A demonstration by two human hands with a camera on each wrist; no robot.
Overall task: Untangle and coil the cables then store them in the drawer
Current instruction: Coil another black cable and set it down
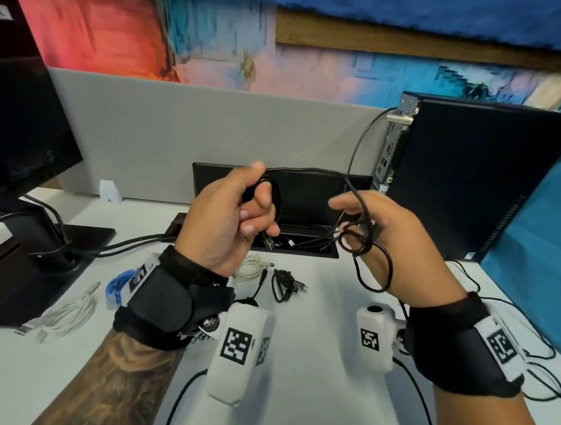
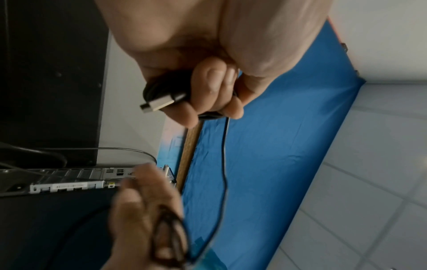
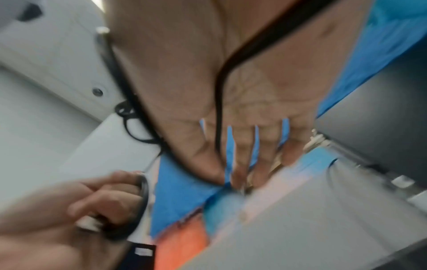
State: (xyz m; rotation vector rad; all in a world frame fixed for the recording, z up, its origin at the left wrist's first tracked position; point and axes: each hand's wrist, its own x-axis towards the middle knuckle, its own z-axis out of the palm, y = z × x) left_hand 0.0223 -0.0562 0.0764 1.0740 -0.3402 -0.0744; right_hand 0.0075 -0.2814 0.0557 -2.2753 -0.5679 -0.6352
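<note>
Both hands are raised above the white surface (image 1: pixel 316 311), palms turned toward each other. The left hand (image 1: pixel 230 216) is at 9 o'clock of the right one; its fingers are curled around a small coil of the black cable (image 1: pixel 274 205), and the USB plug (image 2: pixel 159 104) sticks out under the fingers. The right hand (image 1: pixel 391 241) has its fingers almost straight and spread, with tangled loops of the same cable hanging over them. Near 6 o'clock of the left hand, a cream cable (image 1: pixel 252 267) and another black cable (image 1: pixel 285 284) lie on the surface.
</note>
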